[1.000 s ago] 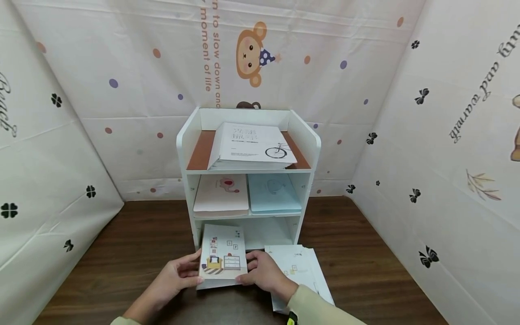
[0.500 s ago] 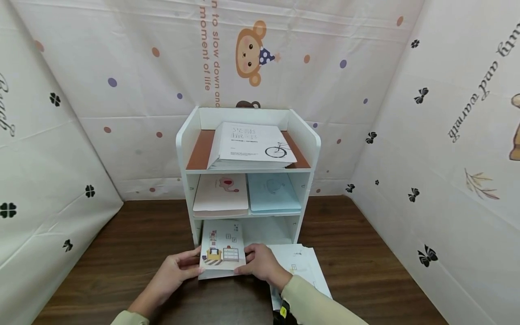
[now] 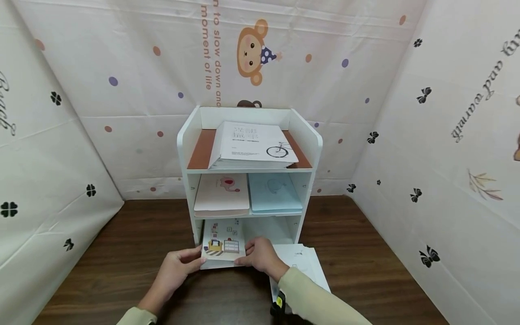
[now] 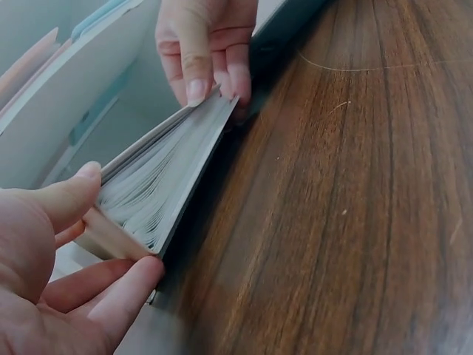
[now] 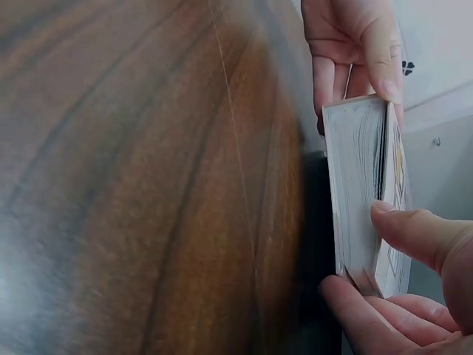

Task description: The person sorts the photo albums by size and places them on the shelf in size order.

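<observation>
A thick white book (image 3: pixel 223 241) with a drawn room on its cover lies partly inside the left part of the bottom compartment of a white shelf (image 3: pixel 248 171). My left hand (image 3: pixel 175 269) grips its near left corner, thumb above and fingers below. At the near right corner my right hand (image 3: pixel 262 256) pinches it the same way. Both wrist views show the page edges (image 4: pixel 166 166) fanned a little between the covers, with a thumb (image 5: pixel 414 229) on the upper cover. The book's far end is hidden under the middle board.
White books (image 3: pixel 304 262) lie on the wooden table (image 3: pixel 365 262) right of the shelf front, partly under my right arm. A pink book (image 3: pixel 221 194) and a blue book (image 3: pixel 275 192) fill the middle compartment. White books (image 3: pixel 253 142) are stacked on top. Printed cloth surrounds the table.
Both hands have pushed the book forward, deeper into the bottom compartment. Its near edge has moved away from me. The other books have stayed in place.
</observation>
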Available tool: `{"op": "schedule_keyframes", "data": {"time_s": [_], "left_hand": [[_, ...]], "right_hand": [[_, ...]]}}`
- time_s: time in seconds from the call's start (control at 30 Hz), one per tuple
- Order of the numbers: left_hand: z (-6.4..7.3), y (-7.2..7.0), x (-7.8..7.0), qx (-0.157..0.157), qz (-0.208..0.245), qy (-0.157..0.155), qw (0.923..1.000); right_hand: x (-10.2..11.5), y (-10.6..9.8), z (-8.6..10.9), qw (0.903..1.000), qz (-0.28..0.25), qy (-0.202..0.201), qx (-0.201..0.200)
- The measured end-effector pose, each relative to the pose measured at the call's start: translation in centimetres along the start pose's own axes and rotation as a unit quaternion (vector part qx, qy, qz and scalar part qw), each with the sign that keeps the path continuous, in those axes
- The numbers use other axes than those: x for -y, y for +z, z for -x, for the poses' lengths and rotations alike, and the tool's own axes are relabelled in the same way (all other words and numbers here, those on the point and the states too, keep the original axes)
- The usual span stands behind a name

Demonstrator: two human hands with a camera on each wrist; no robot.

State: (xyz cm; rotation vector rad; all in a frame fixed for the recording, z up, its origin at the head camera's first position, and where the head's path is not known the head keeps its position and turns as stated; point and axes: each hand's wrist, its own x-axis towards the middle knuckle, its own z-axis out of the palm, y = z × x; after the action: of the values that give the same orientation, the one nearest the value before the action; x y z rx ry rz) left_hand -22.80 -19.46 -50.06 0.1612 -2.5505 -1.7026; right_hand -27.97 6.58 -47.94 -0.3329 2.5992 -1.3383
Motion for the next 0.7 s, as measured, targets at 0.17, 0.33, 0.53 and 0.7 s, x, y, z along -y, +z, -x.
{"op": "schedule_keyframes", "data": {"time_s": [0.17, 0.33, 0.53, 0.7], "left_hand": [[-0.12, 0.37, -0.31, -0.018, 0.029, -0.008, 0.9994], [-0.48, 0.64, -0.29, -0.033, 0.033, -0.015, 0.9988], [-0.56, 0.50, -0.07, -0.055, -0.035, -0.001, 0.9979], [-0.41, 0.19, 0.04, -0.064, -0.066, 0.021, 0.9955]], "right_hand": [[0.10, 0.02, -0.56, 1.0000, 0.003, -0.005, -0.002], [0.03, 0.13, -0.96, 0.9999, -0.003, -0.012, -0.006], [0.07, 0.11, -1.04, 0.9999, 0.000, -0.014, -0.001], [0.12, 0.06, -1.01, 0.9996, 0.015, -0.024, 0.002]]}}
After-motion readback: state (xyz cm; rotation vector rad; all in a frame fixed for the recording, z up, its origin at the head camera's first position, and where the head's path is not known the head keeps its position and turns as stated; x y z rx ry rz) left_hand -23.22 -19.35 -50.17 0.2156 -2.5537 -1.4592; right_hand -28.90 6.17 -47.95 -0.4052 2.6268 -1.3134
